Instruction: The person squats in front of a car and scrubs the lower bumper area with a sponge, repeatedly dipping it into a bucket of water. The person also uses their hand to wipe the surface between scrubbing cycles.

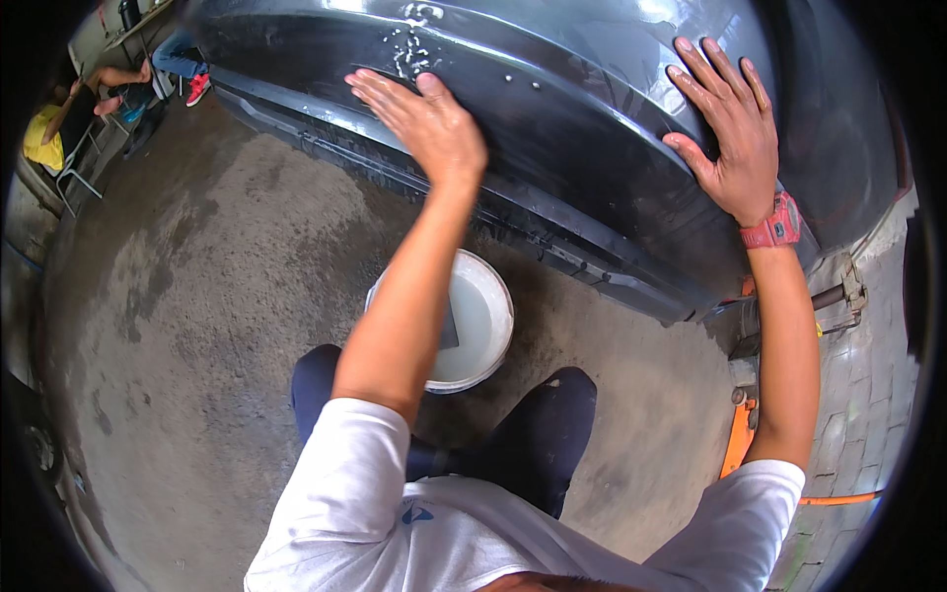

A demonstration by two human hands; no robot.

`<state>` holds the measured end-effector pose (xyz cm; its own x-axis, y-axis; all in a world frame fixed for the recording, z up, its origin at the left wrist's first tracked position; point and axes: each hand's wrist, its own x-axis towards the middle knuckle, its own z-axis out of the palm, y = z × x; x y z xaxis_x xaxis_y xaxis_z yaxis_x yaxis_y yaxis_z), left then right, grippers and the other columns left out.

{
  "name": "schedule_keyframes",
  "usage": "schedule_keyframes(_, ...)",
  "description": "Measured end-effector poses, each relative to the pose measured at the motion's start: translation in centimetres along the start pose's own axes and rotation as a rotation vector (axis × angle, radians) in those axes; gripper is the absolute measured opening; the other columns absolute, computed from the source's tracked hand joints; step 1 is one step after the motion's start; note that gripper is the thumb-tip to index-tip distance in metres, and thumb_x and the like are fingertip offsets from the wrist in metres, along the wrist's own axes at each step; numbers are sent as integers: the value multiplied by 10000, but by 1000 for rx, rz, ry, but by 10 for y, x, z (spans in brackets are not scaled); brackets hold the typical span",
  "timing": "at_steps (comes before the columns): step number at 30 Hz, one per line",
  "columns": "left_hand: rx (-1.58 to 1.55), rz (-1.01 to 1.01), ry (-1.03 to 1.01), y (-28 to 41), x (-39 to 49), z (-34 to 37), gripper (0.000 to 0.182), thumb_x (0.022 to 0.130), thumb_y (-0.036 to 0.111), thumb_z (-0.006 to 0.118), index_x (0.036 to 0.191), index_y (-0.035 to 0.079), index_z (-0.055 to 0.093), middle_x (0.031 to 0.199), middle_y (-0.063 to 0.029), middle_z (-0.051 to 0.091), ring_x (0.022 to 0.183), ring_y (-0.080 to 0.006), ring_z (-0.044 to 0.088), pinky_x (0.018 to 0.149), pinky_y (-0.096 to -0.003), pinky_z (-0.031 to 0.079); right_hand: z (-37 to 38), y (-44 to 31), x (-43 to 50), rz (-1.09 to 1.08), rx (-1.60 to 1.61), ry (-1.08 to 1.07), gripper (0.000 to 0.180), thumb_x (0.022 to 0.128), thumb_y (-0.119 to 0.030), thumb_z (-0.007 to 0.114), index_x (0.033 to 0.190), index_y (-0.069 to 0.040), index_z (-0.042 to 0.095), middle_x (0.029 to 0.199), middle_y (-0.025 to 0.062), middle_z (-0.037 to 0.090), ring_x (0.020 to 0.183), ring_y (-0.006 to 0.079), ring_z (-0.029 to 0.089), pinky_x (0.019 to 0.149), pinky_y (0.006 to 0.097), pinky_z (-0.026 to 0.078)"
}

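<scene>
Before me curves a glossy dark grey car body panel (562,148), wet in places. White suds (413,53) run down it just above my left hand (422,122). That hand lies flat on the panel, thumb apart from the other fingers; its palm side is hidden. Farther right, my right hand (732,133) rests with spread fingers on the same panel and holds nothing visible. A red wristwatch (773,224) circles the right wrist. Below, a white bucket (506,314) of cloudy water stands between my knees, partly covered by my left forearm. A dark flat sheet (450,331) shows inside it.
A dark sill (533,237) runs along the panel's lower edge above the concrete floor (222,311). Orange metal equipment (738,436) stands right, beside a block wall (851,414). Two people sit at upper left, one in yellow (46,140), the other wearing red shoes (198,87).
</scene>
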<state>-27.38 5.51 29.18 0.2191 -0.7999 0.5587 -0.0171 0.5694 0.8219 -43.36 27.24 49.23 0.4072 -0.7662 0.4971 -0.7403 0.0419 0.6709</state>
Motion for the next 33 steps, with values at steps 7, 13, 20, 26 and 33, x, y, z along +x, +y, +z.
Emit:
schedule_keyframes(7, 57, 249, -246, 30, -118, 30, 870, 1217, 407, 311, 1728, -130, -144, 1810, -401, -182, 1709, -529, -157, 1393, -607, -70, 0, -1, 0, 1, 24, -2, 622, 993, -475, 786, 1543, -202, 684, 1697, 8, 597, 1621, 263, 482, 1364, 498, 294)
schedule_keyframes(13, -97, -165, 33, 9, -21, 18, 847, 1234, 426, 296, 1732, -151, -73, 1824, -390, -125, 1723, -502, -115, 1406, -570, -39, -1, -1, 2, 19, 24, -11, 600, 988, -458, 798, 1516, -189, 703, 1690, 14, 604, 1615, 270, 491, 1361, 489, 296)
schedule_keyframes(20, -13, -54, -99, 30, -62, 14, 850, 1236, 465, 229, 1732, -133, -116, 1799, -405, -201, 1717, -484, -168, 1412, -544, -62, 0, -1, 0, 16, 14, -30, 605, 1002, -456, 788, 1534, -184, 691, 1689, 18, 607, 1631, 266, 471, 1365, 483, 280)
schedule_keyframes(26, -87, -178, 134, -39, 26, 17, 822, 1236, 407, 290, 1721, -182, -18, 1820, -406, -76, 1729, -495, -48, 1419, -532, 7, 2, 1, -1, 9, 11, -20, 586, 1026, -477, 763, 1531, -187, 696, 1698, 17, 599, 1631, 268, 471, 1364, 483, 277)
schedule_keyframes(33, -145, -207, 139, -36, 77, -19, 884, 1222, 536, 243, 1744, -139, 10, 1843, -359, -50, 1740, -451, -37, 1426, -508, 0, 2, -1, -2, 3, -3, -21, 606, 1029, -493, 757, 1546, -183, 685, 1709, 29, 587, 1643, 283, 453, 1372, 493, 264)
